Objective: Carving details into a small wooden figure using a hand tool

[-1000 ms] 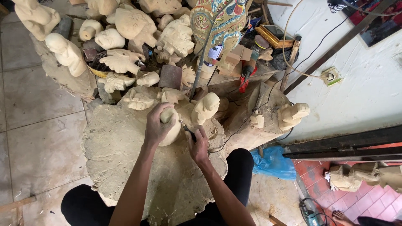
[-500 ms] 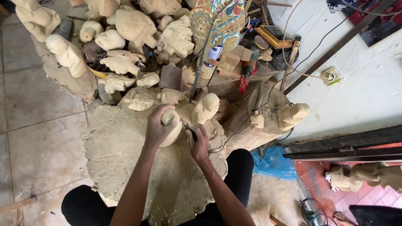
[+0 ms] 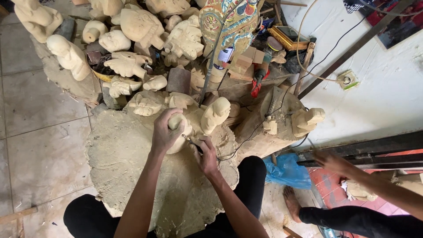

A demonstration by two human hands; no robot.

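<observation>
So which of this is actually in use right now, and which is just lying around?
In use:
- left hand gripping the pale carving
- right hand with a small tool
- wood slab underneath

Lying about:
- upright figure
- unfinished carvings
- painted mask
- blue bag

Grey floor tiles (image 3: 39, 110) at my left; white wall (image 3: 387, 88) with socket (image 3: 346, 80); red tiles (image 3: 335, 194) beyond.

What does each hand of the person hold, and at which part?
The left hand grips a pale wooden carving around its upper part. The right hand holds a thin carving tool by its handle end, tip against the carving.
</observation>
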